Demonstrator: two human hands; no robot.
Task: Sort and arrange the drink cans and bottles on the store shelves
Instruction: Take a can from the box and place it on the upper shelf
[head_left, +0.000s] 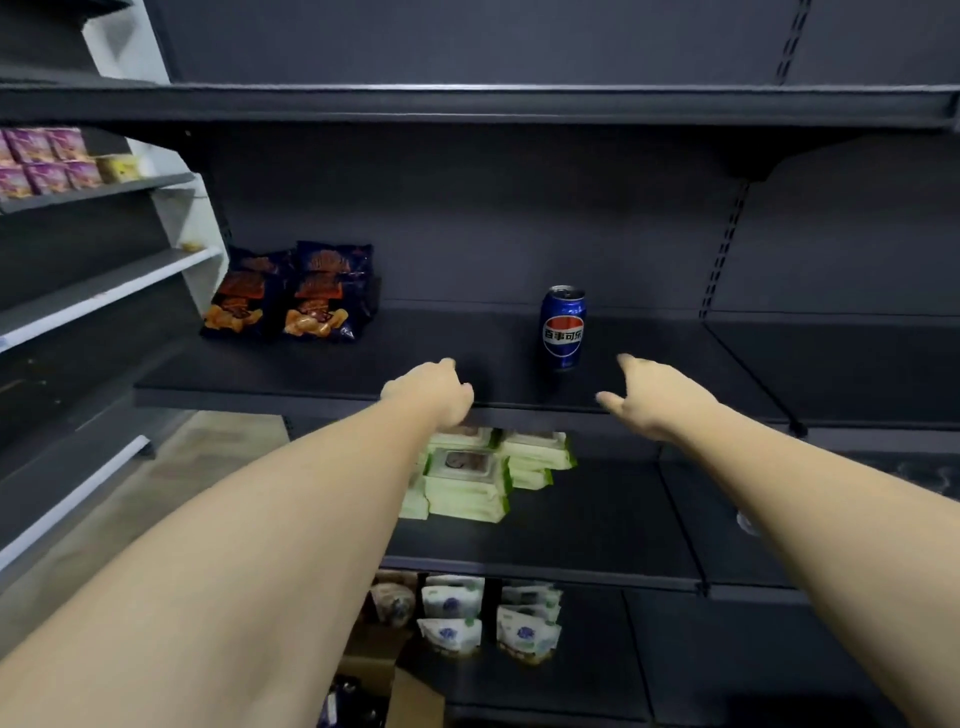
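Observation:
A blue Pepsi can (564, 327) stands upright and alone on the dark middle shelf (675, 374). Both my arms reach out toward that shelf. My left hand (434, 392) hovers at the shelf's front edge, left of the can, fingers loosely curled downward and holding nothing. My right hand (652, 397) is just right of the can, a finger and the thumb spread, also holding nothing. Neither hand touches the can.
Dark chip bags (296, 293) lean at the left end of the same shelf. Green wipe packs (478, 475) are stacked on the shelf below, white pouches (488, 616) lower still. A cardboard box (395, 686) sits on the floor. Purple packets (44, 161) fill a side shelf at left.

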